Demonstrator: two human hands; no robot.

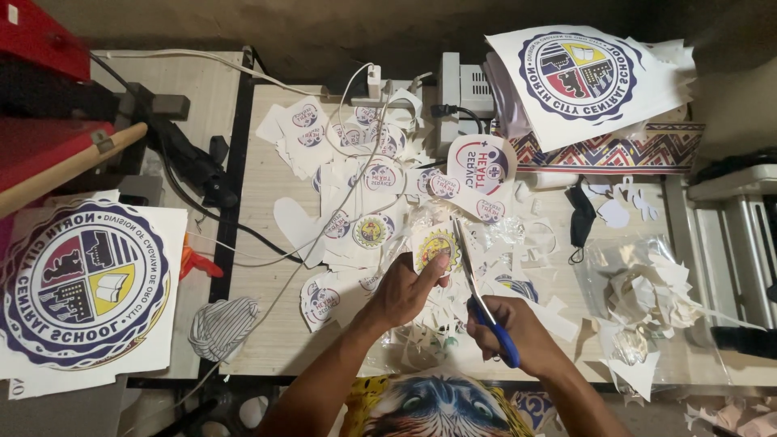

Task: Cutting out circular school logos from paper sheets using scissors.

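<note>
While the left hand (409, 287) pinches a round yellow sticker (437, 247) at frame centre, the right hand (506, 328) grips blue-handled scissors (477, 295). Their blades meet the sticker's edge. Paper scraps (647, 295) litter the worktop (267, 324).

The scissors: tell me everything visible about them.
The scissors have blue plastic handles and long, plain metal blades. The right hand grips the handles near the table's front edge; the blades point away from the person, slightly open, meeting the edge of a small round yellow printed sticker held by the left hand.
</note>
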